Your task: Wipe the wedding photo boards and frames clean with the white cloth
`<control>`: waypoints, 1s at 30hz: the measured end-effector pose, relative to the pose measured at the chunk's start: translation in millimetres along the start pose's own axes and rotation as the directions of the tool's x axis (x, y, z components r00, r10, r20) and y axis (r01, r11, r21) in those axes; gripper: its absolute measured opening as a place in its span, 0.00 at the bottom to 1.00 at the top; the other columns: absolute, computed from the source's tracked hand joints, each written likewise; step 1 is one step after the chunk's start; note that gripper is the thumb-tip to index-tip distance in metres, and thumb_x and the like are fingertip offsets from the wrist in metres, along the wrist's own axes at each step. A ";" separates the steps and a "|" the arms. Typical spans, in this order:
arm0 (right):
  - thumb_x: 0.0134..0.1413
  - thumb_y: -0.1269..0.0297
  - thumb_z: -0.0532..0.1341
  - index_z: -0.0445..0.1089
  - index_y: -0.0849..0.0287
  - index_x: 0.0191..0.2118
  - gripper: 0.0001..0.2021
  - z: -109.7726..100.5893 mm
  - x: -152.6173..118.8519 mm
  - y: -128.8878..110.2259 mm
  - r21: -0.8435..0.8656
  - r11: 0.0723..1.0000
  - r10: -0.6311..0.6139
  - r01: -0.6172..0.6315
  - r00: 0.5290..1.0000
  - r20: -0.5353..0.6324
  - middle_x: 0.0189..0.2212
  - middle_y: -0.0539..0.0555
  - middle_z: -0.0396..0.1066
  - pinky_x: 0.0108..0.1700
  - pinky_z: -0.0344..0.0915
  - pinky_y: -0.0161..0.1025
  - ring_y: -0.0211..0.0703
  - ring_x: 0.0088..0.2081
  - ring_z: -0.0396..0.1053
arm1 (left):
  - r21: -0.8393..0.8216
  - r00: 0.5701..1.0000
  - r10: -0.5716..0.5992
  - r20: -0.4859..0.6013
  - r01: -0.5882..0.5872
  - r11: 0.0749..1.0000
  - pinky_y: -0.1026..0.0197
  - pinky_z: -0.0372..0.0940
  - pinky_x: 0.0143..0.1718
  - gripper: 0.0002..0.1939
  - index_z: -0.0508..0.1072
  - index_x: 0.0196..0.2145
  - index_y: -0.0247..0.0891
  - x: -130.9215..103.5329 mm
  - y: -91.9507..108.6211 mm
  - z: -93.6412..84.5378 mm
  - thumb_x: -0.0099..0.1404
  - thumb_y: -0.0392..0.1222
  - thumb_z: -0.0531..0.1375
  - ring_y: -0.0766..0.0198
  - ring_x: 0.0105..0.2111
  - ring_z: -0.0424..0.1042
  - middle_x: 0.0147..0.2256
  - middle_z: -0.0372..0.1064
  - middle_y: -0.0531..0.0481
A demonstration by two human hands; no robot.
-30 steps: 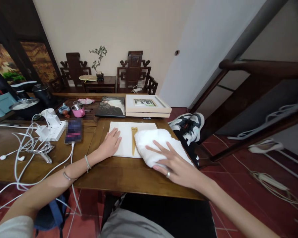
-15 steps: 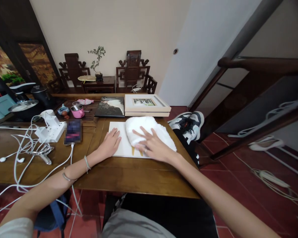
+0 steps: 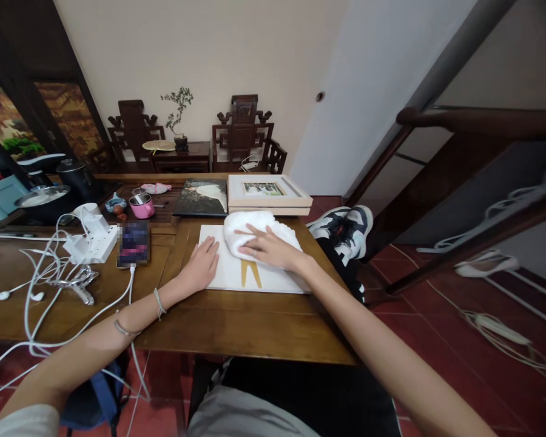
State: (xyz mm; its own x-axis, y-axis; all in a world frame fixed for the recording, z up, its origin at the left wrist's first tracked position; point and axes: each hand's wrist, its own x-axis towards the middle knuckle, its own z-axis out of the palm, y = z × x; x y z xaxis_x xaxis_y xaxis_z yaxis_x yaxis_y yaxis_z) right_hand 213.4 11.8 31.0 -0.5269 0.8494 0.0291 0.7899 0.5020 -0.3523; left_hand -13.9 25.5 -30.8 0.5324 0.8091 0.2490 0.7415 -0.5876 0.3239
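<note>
A white board or canvas (image 3: 222, 276) lies flat on the wooden table, with a mustard-yellow two-legged shape (image 3: 252, 274) visible near its lower middle. My left hand (image 3: 202, 265) rests flat on the board's left edge, fingers stretched out and holding nothing. Over the board's upper part is a fluffy white towel (image 3: 256, 218), bunched up and covering whatever lies beneath it. My right hand (image 3: 270, 247) presses on top of this towel with its fingers spread, not wrapped round it.
Behind the board sit a dark picture panel (image 3: 200, 197) and stacked pale frames (image 3: 273, 205). To the left are a phone (image 3: 133, 243) on a cable, a white power strip (image 3: 101, 243), tangled cords and a pink cup (image 3: 142, 206). Sneakers (image 3: 359, 227) show beyond the table's right edge.
My right hand has slid the towel a little up and to the left. More of the yellow shape and the board's lower right now show. My left hand stays in place.
</note>
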 end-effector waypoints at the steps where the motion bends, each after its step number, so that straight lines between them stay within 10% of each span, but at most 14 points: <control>1: 0.65 0.48 0.45 0.73 0.52 0.51 0.24 1.9 11.1 0.9 -0.027 0.999 0.038 -0.039 0.999 -0.020 0.66 0.51 0.51 0.61 0.35 0.74 0.61 0.68 0.36 | -0.002 1.000 0.001 -0.002 -0.001 1.000 0.43 0.49 0.63 0.23 0.60 0.59 0.29 0.0 -0.7 0.4 0.70 0.39 0.43 0.50 0.65 0.49 0.63 0.52 0.33; 6: 0.63 0.47 0.48 0.73 0.55 0.51 0.24 14.5 18.3 -17.7 -0.148 0.987 0.057 -0.067 0.996 -0.069 0.66 0.53 0.51 0.58 0.38 0.78 0.70 0.67 0.37 | -0.028 0.999 0.025 -0.025 -0.025 0.999 0.42 0.49 0.63 0.22 0.60 0.59 0.31 0.0 -4.7 3.7 0.71 0.39 0.43 0.50 0.65 0.49 0.63 0.53 0.34; 16: 0.61 0.53 0.56 0.78 0.54 0.39 0.16 20.4 -94.2 -74.3 -0.114 0.983 -0.145 0.146 0.989 0.016 0.65 0.50 0.53 0.64 0.41 0.66 0.61 0.67 0.40 | -0.027 0.999 0.033 -0.019 -0.034 0.999 0.42 0.48 0.64 0.23 0.59 0.59 0.29 -0.4 -3.7 2.7 0.67 0.33 0.44 0.50 0.65 0.48 0.63 0.53 0.32; 24: 0.61 0.65 0.51 0.66 0.61 0.57 0.21 6.5 -17.3 -10.0 -0.175 0.979 0.093 -0.101 0.994 -0.055 0.66 0.60 0.51 0.61 0.42 0.71 0.62 0.67 0.39 | -0.029 1.000 0.008 0.008 -0.008 1.000 0.43 0.47 0.64 0.22 0.59 0.59 0.30 -1.0 -0.7 -0.9 0.70 0.37 0.43 0.51 0.66 0.47 0.63 0.52 0.33; 30: 0.56 0.68 0.51 0.69 0.60 0.55 0.22 14.7 17.7 -21.4 -0.280 0.955 0.077 -0.100 0.993 -0.093 0.65 0.56 0.53 0.59 0.42 0.73 0.67 0.66 0.40 | -0.026 1.000 0.008 0.014 -0.008 1.000 0.42 0.47 0.64 0.23 0.59 0.59 0.27 -0.3 0.8 -2.7 0.70 0.37 0.43 0.49 0.65 0.47 0.63 0.51 0.32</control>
State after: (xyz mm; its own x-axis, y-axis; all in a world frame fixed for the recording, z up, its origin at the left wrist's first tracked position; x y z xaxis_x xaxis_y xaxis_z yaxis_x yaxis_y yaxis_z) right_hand 182.6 13.7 25.3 -0.4332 0.8969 0.0889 0.8948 0.4398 -0.0770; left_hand -14.6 24.7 -28.1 0.5443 0.8042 0.2387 0.7263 -0.5941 0.3458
